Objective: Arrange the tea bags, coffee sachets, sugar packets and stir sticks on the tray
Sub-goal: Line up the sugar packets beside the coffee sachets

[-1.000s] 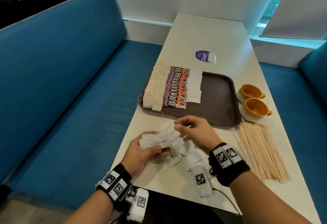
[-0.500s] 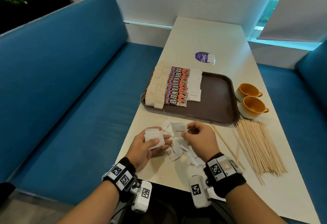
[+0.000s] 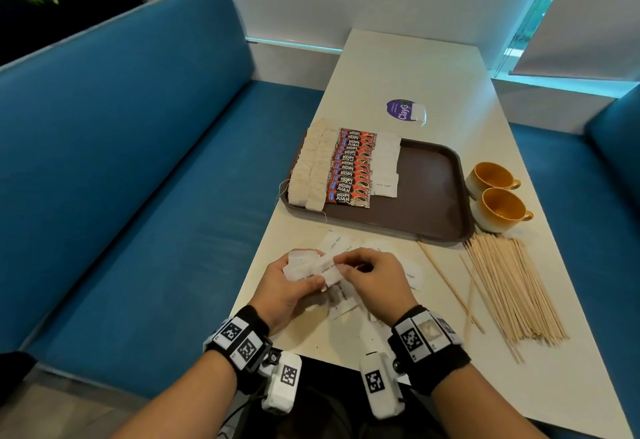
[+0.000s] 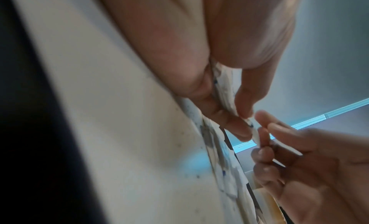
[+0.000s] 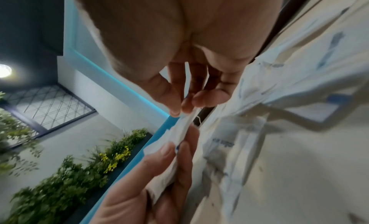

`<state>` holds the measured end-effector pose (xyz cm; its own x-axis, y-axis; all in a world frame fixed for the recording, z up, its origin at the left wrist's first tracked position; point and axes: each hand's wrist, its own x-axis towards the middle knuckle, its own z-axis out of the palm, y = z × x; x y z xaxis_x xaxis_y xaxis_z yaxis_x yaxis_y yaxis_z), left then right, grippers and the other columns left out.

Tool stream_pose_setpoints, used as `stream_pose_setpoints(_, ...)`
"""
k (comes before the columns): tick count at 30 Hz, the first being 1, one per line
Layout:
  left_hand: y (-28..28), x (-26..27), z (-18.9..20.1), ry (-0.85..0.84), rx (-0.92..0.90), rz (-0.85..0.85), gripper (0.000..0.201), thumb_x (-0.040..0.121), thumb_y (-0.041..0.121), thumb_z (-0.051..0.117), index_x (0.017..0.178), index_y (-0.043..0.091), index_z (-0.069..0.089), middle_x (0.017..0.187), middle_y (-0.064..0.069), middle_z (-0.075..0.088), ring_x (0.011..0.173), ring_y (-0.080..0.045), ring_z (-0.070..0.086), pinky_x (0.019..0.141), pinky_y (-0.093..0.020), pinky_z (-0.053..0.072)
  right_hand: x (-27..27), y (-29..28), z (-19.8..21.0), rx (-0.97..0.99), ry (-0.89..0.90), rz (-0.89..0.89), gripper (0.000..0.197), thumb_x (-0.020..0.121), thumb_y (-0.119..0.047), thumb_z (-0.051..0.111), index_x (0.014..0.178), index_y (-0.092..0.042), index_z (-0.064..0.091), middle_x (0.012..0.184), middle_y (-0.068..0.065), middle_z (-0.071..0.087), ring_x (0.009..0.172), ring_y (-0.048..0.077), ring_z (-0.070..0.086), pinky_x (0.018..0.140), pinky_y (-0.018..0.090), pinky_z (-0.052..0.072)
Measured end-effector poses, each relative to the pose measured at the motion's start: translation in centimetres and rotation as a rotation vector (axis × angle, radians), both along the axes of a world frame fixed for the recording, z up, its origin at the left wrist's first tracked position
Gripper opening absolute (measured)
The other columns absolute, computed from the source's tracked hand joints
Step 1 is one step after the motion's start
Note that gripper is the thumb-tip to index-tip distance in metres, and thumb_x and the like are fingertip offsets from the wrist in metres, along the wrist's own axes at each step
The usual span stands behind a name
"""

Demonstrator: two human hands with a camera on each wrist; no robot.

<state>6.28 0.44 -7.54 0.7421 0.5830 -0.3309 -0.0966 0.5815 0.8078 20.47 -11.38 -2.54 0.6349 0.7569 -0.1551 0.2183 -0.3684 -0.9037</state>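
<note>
The person sits at the near end of the table [image 3: 408,68]. The left hand [image 3: 284,291] holds a small stack of white sugar packets [image 3: 304,267], thumb and fingers curled around it. The right hand [image 3: 375,282] pinches the edge of one packet at this stack between thumb and fingertips. More loose packets [image 3: 414,276] lie on the table under and beside the hands. On the brown tray [image 3: 433,179] there are rows of tea bags [image 3: 311,168], coffee sachets [image 3: 351,166] and sugar packets, side by side at its left part. The stir sticks [image 3: 512,286] lie in a pile on the table, right of the hands, near two yellow cups [image 3: 498,196]
</note>
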Motion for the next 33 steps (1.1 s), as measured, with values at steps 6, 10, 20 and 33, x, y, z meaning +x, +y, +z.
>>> stream_pose_setpoints(6,-0.3,0.1,0.4,0.016,-0.009,0.034,0.031,0.088,-0.017,0.063,0.114,0.000,0.060,0.103,-0.027,0.071,0.085,-0.042,0.071,0.060,-0.047,0.062,1.1,-1.0,0.3,0.074,0.214,0.030,0.019,0.086,-0.004,0.078,0.093,-0.021,0.082,0.091,0.005,0.078,0.085,0.023,0.075,0.079,0.033,0.063)
stream_pose_setpoints(10,-0.4,-0.1,0.8,0.070,0.022,0.002,0.037,0.089,0.006,0.071,0.122,-0.001,0.057,0.101,-0.029,0.073,0.067,-0.037,0.070,0.050,-0.042,0.060,0.8,-1.3,0.0,0.073,0.253,0.056,0.025,0.082,0.003,0.080,0.097,-0.017,0.081,0.083,0.010,0.078,0.075,0.023,0.075,0.079,0.035,0.062)
stream_pose_setpoints(20,-0.4,0.1,0.8,0.068,-0.018,0.020,0.031,0.101,0.016,0.058,0.122,-0.008,0.059,0.111,-0.031,0.072,0.086,-0.045,0.074,0.060,-0.036,0.064,0.8,-1.3,-0.1,0.075,0.245,0.091,0.039,0.076,0.005,0.084,0.109,-0.017,0.078,0.068,0.008,0.072,0.061,0.012,0.070,0.065,0.019,0.054)
stream_pose_setpoints(33,-0.2,0.1,0.0,0.016,0.037,0.000,0.053,0.079,-0.005,0.077,0.127,-0.008,0.055,0.100,-0.030,0.071,0.071,-0.031,0.069,0.064,-0.041,0.060,2.1,-1.5,-0.7,0.123,0.347,-0.016,0.022,0.077,0.006,0.083,0.093,-0.008,0.081,0.094,0.019,0.075,0.086,0.031,0.075,0.079,0.038,0.064)
